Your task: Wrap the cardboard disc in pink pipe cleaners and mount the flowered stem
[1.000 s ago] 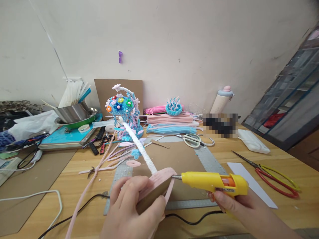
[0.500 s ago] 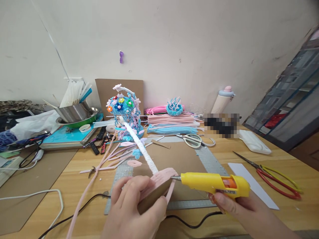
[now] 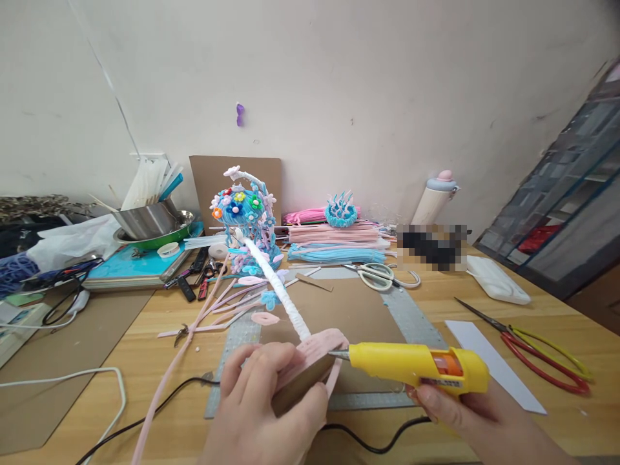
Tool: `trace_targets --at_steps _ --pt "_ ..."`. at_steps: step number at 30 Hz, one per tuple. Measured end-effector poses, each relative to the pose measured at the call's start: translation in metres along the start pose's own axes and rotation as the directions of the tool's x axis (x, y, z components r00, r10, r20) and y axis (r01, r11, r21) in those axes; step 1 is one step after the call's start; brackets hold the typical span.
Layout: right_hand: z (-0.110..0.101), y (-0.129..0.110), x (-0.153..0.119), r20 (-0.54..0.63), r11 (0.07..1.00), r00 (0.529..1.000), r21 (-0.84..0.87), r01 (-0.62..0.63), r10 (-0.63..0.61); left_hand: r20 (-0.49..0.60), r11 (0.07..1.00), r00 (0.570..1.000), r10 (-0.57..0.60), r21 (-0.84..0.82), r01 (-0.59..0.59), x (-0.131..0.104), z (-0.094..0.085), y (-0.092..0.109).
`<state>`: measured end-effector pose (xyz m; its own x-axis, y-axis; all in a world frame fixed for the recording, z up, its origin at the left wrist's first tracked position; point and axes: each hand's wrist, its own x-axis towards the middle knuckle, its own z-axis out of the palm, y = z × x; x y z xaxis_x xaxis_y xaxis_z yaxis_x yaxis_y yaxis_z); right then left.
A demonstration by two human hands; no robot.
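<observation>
glue gun (image 3: 392, 361) crept along cardboard (image 3: 303, 381), perhaps touching; hands (image 3: 261, 397) closed, left on pink base (image 3: 320, 345), right (image 3: 460, 408) on gun.

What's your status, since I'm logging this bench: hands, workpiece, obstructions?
Left hand gripping pink-edged cardboard base. Right hand holding yellow glue gun, nozzle at base's edge. Pink strip close below nozzle, possibly in the way.

Near the middle, the glue gun (image 3: 387, 359) was right of the cardboard base (image 3: 301, 386); scissors (image 3: 506, 329) lay farther right, a bowl (image 3: 150, 221) far left, pipe-cleaner bundles (image 3: 334, 236) behind the cutting mat (image 3: 417, 326)
</observation>
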<state>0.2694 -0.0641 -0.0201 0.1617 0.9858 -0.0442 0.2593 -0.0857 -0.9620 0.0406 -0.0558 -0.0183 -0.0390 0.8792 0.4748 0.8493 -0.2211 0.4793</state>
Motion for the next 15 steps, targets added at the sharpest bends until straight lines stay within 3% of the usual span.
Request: trace_targets --at_steps 6,15 --pt "0.0 0.002 -0.001 -0.017 0.996 0.999 -0.075 0.039 -0.04 0.005 1.0 1.0 0.021 0.007 -0.021 0.003 -0.003 0.005" --pt "0.003 0.013 -0.005 -0.009 0.999 0.999 -0.018 0.041 -0.041 -0.01 0.99 0.991 0.134 0.041 -0.134 0.003 -0.006 0.012"
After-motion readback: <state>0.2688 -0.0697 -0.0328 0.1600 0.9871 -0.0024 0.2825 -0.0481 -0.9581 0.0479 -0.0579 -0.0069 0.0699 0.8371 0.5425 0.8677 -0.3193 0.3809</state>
